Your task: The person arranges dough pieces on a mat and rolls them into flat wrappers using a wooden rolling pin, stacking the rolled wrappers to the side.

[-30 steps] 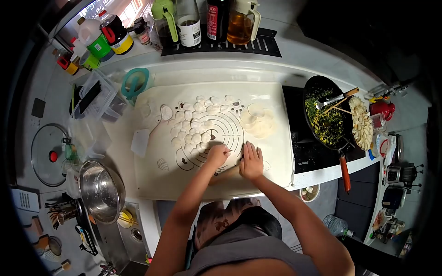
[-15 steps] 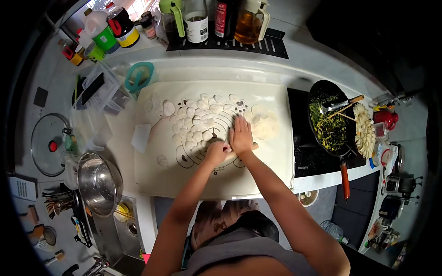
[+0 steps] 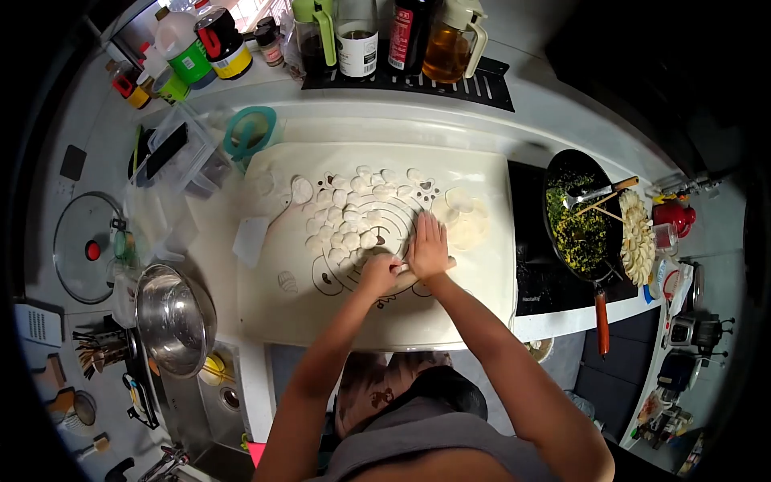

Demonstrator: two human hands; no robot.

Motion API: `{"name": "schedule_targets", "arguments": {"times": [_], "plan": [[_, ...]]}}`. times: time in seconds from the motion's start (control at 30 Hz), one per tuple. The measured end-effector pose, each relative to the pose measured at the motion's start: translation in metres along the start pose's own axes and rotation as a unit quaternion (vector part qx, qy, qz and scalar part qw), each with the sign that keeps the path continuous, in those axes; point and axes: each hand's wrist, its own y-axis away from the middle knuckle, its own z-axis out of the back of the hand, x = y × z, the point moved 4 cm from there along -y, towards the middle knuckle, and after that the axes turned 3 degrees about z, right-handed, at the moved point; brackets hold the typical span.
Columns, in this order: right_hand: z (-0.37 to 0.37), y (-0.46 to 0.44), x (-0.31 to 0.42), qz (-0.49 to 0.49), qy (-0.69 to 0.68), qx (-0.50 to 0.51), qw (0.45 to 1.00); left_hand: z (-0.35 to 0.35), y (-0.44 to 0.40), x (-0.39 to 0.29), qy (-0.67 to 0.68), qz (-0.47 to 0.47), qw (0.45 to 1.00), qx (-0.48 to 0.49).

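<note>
My right hand (image 3: 429, 247) lies flat, fingers stretched forward, its palm pressing on a wooden rolling pin (image 3: 450, 263). Close beside it, my left hand (image 3: 381, 274) is closed in a pinch at what looks like the edge of a small dough wrapper, mostly hidden by the fingers. Several small flattened dough pieces (image 3: 351, 240) are spread over the patterned pale mat (image 3: 289, 317) beyond my left hand. Thin rolled wrappers (image 3: 467, 228) lie overlapping on the mat, beyond and to the right of my right hand.
A white scraper (image 3: 251, 239) rests on the mat's left side. Left of it stands a steel bowl (image 3: 173, 321) near the sink. On the right, a pan (image 3: 574, 233) of chopped green and yellow filling sits on the cooktop, beside shaped dumplings (image 3: 637, 241). Bottles (image 3: 357, 48) line the back.
The whole view has shifted slightly. Both hands stay together at the rolling pin, with only a small movement; the dough pieces and wrappers keep their places.
</note>
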Motion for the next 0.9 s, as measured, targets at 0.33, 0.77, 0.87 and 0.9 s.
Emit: {"name": "schedule_targets", "arguments": {"times": [0.33, 0.77, 0.87, 0.9], "plan": [[0.012, 0.047, -0.001, -0.07, 0.002, 0.068, 0.995, -0.009, -0.006, -0.013, -0.059, -0.024, 0.996, 0.067], [0.007, 0.012, 0.006, -0.008, 0.031, 0.02, 0.999, 0.006, 0.012, 0.006, 0.0, 0.019, 0.999, -0.037], [-0.014, -0.019, 0.0, -0.063, 0.025, 0.023, 0.997, 0.01, 0.001, -0.005, -0.001, 0.022, 0.999, -0.033], [-0.014, -0.021, 0.001, -0.074, 0.025, 0.04, 0.996, 0.009, -0.003, -0.006, -0.02, 0.003, 0.999, -0.03]]}}
